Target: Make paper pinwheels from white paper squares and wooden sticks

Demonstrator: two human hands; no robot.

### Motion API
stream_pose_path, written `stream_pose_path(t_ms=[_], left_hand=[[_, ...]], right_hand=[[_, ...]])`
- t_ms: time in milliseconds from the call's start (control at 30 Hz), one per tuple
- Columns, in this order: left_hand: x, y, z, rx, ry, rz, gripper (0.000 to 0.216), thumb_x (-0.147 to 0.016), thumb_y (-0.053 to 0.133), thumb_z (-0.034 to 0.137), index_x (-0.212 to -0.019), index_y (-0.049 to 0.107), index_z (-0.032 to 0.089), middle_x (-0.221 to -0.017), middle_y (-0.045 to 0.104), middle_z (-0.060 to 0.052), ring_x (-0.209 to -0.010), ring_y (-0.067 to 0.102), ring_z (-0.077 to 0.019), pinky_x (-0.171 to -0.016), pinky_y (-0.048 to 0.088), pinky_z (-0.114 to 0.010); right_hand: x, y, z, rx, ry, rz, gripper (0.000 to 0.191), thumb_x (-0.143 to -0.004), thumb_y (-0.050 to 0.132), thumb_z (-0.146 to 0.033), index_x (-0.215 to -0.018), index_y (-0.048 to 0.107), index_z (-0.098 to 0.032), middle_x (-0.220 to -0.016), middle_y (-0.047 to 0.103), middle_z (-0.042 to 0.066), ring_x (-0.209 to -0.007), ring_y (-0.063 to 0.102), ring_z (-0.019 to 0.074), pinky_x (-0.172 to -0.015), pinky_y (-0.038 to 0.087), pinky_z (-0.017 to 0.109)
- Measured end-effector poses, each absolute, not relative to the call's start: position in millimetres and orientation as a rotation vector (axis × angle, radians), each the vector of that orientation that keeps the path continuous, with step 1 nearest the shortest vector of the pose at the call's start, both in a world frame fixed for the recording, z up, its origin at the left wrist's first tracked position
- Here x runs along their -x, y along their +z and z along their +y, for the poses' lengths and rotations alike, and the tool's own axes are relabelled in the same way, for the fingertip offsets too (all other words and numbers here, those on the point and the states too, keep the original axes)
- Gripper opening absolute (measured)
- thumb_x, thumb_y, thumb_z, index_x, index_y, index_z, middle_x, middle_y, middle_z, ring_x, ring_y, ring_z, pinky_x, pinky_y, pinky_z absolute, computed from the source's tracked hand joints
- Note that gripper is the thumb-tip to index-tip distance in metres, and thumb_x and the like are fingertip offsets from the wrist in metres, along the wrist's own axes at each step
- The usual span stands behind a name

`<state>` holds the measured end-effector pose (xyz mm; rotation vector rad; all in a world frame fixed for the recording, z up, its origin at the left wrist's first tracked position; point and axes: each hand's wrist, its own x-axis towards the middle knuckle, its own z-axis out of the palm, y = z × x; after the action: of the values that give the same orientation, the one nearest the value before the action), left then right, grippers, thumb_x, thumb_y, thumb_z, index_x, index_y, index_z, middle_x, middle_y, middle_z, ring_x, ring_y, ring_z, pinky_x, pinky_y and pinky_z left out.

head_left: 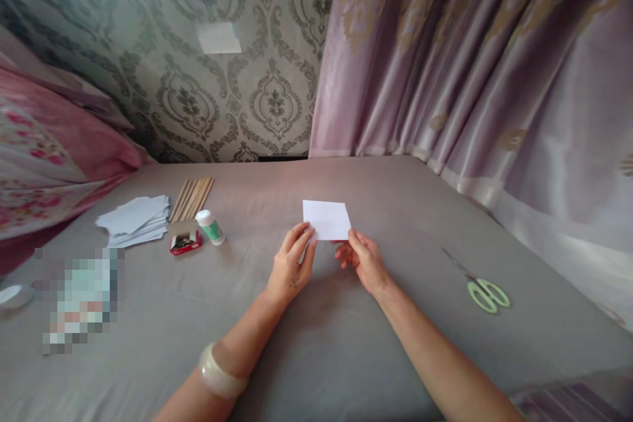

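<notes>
A small white piece of paper (327, 219) is held up in front of me, over the grey cloth surface. My left hand (293, 258) pinches its lower left corner between thumb and fingers. At the lower right corner, my right hand (364, 260) grips the paper with the thumb on top; its other fingers curl underneath, partly hidden. A pale bangle circles my left forearm.
To the left lie a stack of white paper (136, 221), several wooden sticks (192, 199), a small red box (185, 243) and a white-and-green bottle (210, 228). Green-handled scissors (482, 289) lie on the right. A pixelated item (84, 300) is at far left.
</notes>
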<state>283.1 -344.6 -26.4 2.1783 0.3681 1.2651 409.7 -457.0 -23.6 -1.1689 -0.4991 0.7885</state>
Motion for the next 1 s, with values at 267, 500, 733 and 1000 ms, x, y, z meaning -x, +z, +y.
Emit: stream_pose_path(t_ms=[267,500,733,1000], left_hand=[[-285.9,-25.8,-341.3,-1.762,1.073,0.482,0.021,-0.08,0.061,0.031,-0.099,0.065,0.022,-0.108,0.064,-0.01,-0.096,0.063,-0.0202,-0.085,0.051,-0.033],[-290.0,-25.6,-331.3,-1.181,0.736,0.601,0.054,-0.06,0.078,0.037,-0.107,0.06,0.017,-0.098,0.068,-0.008,-0.076,0.064,-0.0158,-0.068,0.05,-0.027],[-289.5,-24.8,-331.2,-1.107,0.591,0.564,0.033,-0.056,0.081,0.035,-0.08,0.071,0.015,-0.078,0.071,-0.005,-0.064,0.061,-0.0129,-0.064,0.047,-0.024],[-290.1,-23.7,-327.8,-1.113,0.752,0.665,0.043,-0.06,0.078,0.049,-0.085,0.068,0.015,-0.084,0.068,-0.005,-0.072,0.062,-0.0125,-0.062,0.048,-0.021]], right_hand=[[-411.4,-25.8,-454.7,1.362,0.648,-0.562,0.043,-0.069,0.064,-0.059,-0.069,0.058,-0.017,-0.045,0.055,-0.004,-0.038,0.045,0.0069,-0.041,0.037,0.019],[-414.2,-29.5,-459.1,1.527,0.565,-0.741,0.041,-0.078,0.056,-0.057,-0.066,0.057,-0.018,-0.044,0.054,-0.003,-0.04,0.046,0.008,-0.042,0.038,0.019],[-415.9,-24.6,-459.3,1.555,0.472,-0.722,0.04,-0.073,0.062,-0.053,-0.087,0.066,-0.016,-0.064,0.062,0.0,-0.046,0.05,0.0096,-0.041,0.038,0.021],[-425.2,-26.0,-465.6,1.621,-0.122,-0.98,0.024,-0.086,0.054,-0.037,-0.085,0.072,-0.021,-0.091,0.066,0.006,-0.058,0.058,0.011,-0.057,0.05,0.026]])
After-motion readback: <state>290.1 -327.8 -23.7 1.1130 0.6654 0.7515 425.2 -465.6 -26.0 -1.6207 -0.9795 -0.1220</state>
